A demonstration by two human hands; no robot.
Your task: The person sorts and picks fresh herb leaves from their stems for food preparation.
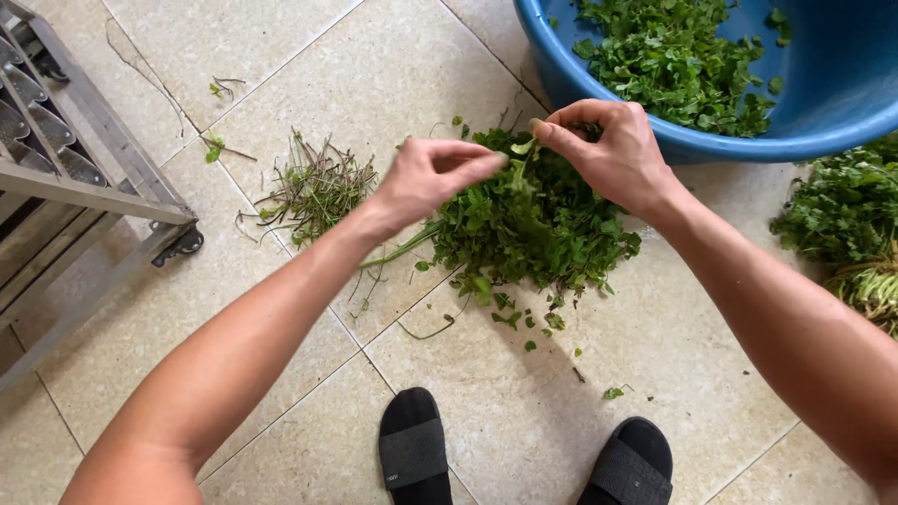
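On a pale tiled floor [524, 411], a person crouches in black slippers [413, 449] over a loose pile of leafy greens [538, 229], both bare arms reaching down into it. The left hand [426, 178] is pinched shut, thumb and fingertips pressed together on what looks like a thin green stem at the top of the pile. The right hand [613, 150] is likewise closed in a pinch on a small sprig of the same greens, its fingertips nearly meeting those of the left; whether both grip one stem or two separate pieces cannot be told from here.

Just beyond the right hand stands a blue plastic basin [842, 103], already holding a good heap of picked leaves. To the left of the pile lies a scatter of bare stalks and roots [313, 187], well apart from the basin. At the right edge, a further bundle of unsorted greens [847, 220] rests on the tiles. A metal rack [84, 187] stands at the far left.

By the look of it, the work is at the plucking stage: leaf being parted from stem between the two hands. The next move would seem to call for a clean snap, keeping the tender part in one hand and the tough stalk in the other, so each goes to its own heap.
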